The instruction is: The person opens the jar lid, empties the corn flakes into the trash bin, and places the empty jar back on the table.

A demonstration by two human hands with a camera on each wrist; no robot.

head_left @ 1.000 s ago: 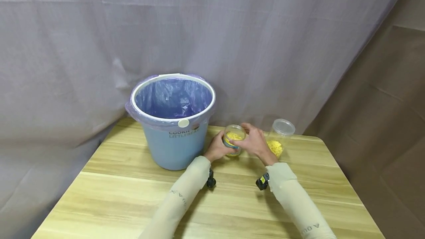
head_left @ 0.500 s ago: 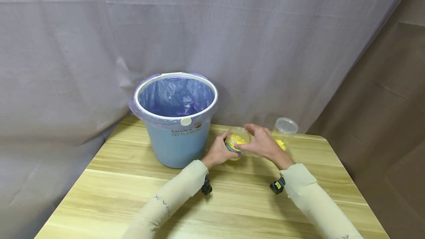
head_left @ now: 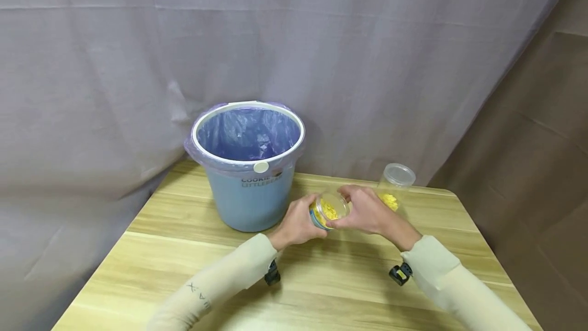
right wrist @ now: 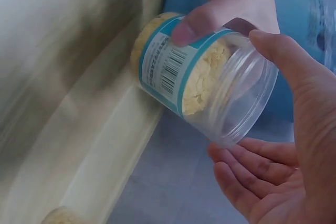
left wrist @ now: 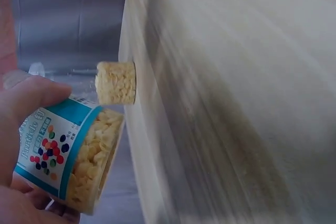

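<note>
A clear plastic jar [head_left: 332, 208] with a blue-and-white label and small yellow pieces inside is held above the wooden table. My left hand [head_left: 297, 222] grips its body from the left, the thumb lying across the label [right wrist: 167, 65] in the right wrist view. The uncovered mouth tilts towards my right hand [head_left: 366, 212]. That hand holds the clear rim [right wrist: 247, 98], thumb on one side and fingertips on the other. A second clear jar [head_left: 398, 175], partly filled with the same yellow pieces, stands upright behind my right hand, which hides part of it.
A light blue bucket [head_left: 250, 203] with a white rim and a purple plastic liner stands at the left of the hands. Grey curtain [head_left: 349, 75] hangs right behind the table [head_left: 312, 290]. The table's back right corner lies beyond the second jar.
Both hands have brought the jar a little nearer and to the right. The jar has tipped further, its mouth turning to the right. The view has shifted slightly; the bucket and second jar stay put.
</note>
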